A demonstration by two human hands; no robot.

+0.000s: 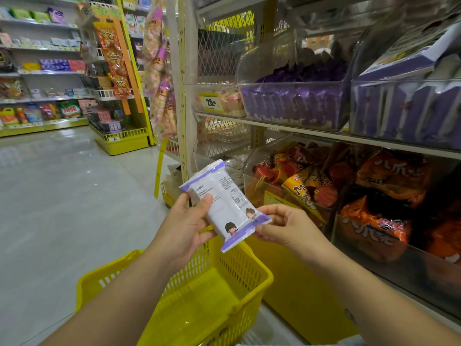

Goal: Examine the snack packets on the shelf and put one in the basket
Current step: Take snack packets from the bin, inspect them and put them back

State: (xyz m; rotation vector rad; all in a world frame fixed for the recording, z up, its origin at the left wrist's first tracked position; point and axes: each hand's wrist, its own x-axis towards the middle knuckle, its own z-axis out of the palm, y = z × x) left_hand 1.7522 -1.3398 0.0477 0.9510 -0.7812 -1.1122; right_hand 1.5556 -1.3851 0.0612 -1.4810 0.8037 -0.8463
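1. hands in view: 2. both hold the same item.
2. snack packet (224, 203): count 1. white with purple crimped ends, held tilted in the air in front of the shelf (324, 136) and above the basket. the printed back faces the camera, with 2 small cartoon figures near the lower end.
3. left hand (184, 226): grips the packet's upper part, thumb pressed on the face, fingers curled behind.
4. right hand (282, 226): pinches the lower purple end between thumb and fingertips.
5. basket (237, 260): count 1. yellow plastic with slotted walls, directly below the hands, just beside the shelf's yellow base.
6. upper shelf row: 2 clear bins of purple packets (294, 101). the packets overlap, so they were not counted.
7. lower row: 1 clear bin of red and yellow packets (294, 181), with orange bags (394, 176) to its right.
8. yellow price tag (210, 102): 1, at the upper row's left end.
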